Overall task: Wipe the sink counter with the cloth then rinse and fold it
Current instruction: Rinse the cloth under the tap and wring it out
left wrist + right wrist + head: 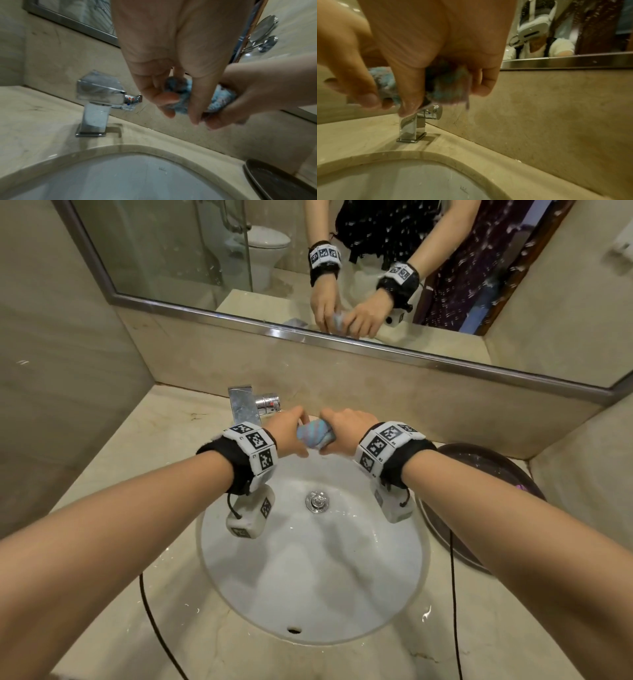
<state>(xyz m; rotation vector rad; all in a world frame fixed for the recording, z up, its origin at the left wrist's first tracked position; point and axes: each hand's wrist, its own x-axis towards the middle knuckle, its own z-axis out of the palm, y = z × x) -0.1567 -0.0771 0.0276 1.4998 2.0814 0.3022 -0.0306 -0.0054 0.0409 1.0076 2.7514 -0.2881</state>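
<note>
A bunched, twisted blue cloth [313, 435] hangs above the back of the white sink basin [308, 577], held between both hands. My left hand [287, 433] grips its left end with curled fingers, and my right hand [346, 433] grips its right end. In the left wrist view the blue cloth [181, 89] shows between my left hand [178, 102] and the right hand [240, 102]. The right wrist view has the cloth [447, 86] wadded inside my right hand [440, 100], with a strand trailing below. The beige marble counter [130, 508] surrounds the basin.
A chrome faucet [245, 405] stands at the back left of the basin, close to my left hand. A dark round bowl [493, 474] sits on the counter at the right. A mirror [239, 251] runs along the back wall. Black cables [154, 621] hang across the counter's front.
</note>
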